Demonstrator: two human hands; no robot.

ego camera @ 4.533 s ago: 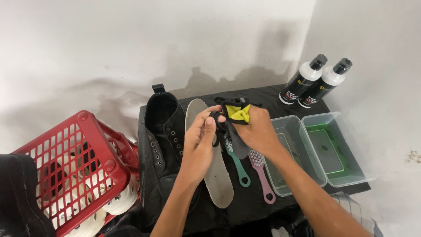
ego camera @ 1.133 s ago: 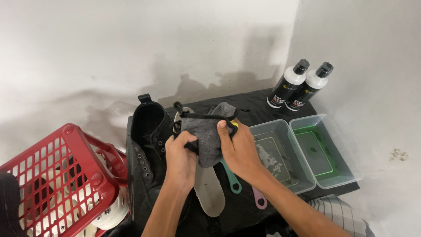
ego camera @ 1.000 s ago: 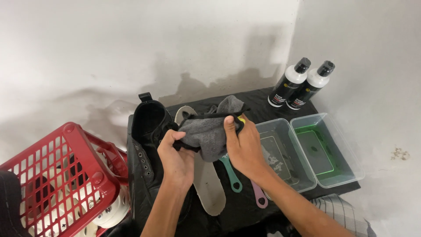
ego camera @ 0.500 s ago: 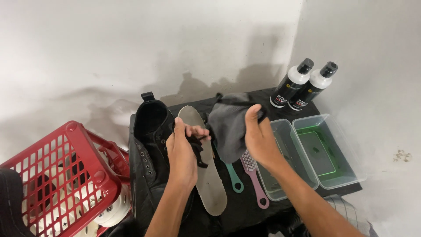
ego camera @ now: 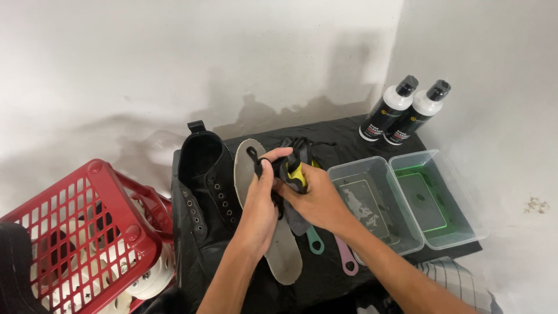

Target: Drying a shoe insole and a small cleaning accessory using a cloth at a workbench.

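Gripping a black-and-yellow brush (ego camera: 293, 172) and dark cloth (ego camera: 290, 212), our left hand (ego camera: 258, 203) and right hand (ego camera: 314, 197) close together over the grey foam insole (ego camera: 282, 256) mid-worktop; two clear plastic tubs (ego camera: 407, 203) at its right edge hold shallow liquid.

One head-worn camera looks steeply down from close above the worktop (ego camera: 360, 131), facing the wall at 12 o'clock.

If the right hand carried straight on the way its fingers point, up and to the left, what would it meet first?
Most likely the left hand, already pressed against the right hand around a black and yellow item. Beyond that lie the grey insole and the black boot, though depth is unclear.
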